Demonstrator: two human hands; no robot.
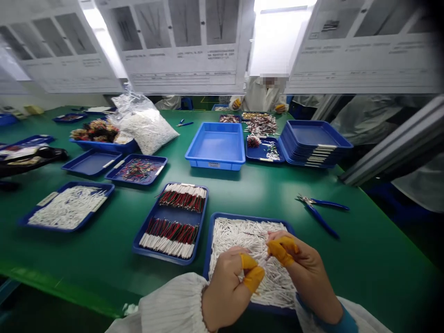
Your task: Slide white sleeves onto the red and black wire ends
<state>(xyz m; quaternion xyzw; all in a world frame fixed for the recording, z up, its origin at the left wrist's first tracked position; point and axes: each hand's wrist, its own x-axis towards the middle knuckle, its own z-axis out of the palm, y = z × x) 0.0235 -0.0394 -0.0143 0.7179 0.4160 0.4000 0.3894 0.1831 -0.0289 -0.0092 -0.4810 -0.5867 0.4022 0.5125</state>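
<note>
Both hands are over a blue tray (209, 231) full of small white tubes (232, 231), at the bottom centre. Yellow covers sit on the thumb and a finger of each hand. My left hand (231, 284) is pinched closed, and what lies between its fingertips is too small to name. Close by on the right, my right hand (302, 268) is pinched as well, its fingertips near a thin piece that I cannot make out. To the left stands a blue tray (180, 216) with two rows of red, green and black wires with white ends (169, 243).
Blue-handled pliers (321, 210) lie open at the right. Behind are a deep blue bin (217, 144), stacked trays (314, 143) and a bag of white pieces (147, 127). More trays (92, 163) stand left. A person (263, 95) sits across the table under hanging sheets (183, 60).
</note>
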